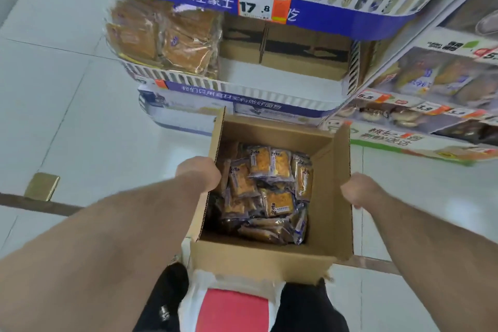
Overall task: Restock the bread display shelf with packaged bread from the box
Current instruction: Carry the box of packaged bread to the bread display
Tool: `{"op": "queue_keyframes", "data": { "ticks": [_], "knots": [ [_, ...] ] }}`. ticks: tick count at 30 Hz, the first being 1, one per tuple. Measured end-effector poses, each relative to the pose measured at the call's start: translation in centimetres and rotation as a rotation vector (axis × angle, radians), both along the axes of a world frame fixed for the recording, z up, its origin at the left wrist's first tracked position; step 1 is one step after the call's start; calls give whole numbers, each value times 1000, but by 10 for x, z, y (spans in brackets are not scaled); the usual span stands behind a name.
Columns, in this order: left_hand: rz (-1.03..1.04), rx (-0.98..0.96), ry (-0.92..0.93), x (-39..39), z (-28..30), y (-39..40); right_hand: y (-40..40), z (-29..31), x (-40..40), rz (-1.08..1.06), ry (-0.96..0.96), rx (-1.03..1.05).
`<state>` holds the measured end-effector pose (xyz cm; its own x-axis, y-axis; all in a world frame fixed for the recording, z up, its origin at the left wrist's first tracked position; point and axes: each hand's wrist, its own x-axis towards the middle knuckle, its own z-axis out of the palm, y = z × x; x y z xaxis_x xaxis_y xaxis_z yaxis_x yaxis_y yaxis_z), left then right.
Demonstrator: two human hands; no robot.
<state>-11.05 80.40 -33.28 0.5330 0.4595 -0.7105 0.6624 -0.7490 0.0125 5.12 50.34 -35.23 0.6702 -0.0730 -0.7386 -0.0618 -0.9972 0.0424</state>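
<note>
Both hands carry the open box (272,256): left hand (199,174) grip curls over its wall, right hand (359,190) clenches its flap. Loose bread packets (265,191) could spill if it tilts toward the half-bare shelf (280,77).

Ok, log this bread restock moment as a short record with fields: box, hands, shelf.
box: open cardboard box, partly filled with packaged bread
left hand: left hand grips the box's left wall
right hand: right hand curled at the box's right wall
shelf: lower display shelf, bread bags stacked at its left, right part bare
price tag: price tag reads 17.8
</note>
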Motion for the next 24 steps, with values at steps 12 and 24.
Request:
{"op": "queue_keyframes", "data": {
  "ticks": [12, 24],
  "knots": [
    [-16, 39, 45, 6, -88, -2, -33, -87, 6, -48, 0, 89],
    [201, 249, 29, -26, -90, 38, -44, -76, 3, -159, -161, 20]
  ]
}}
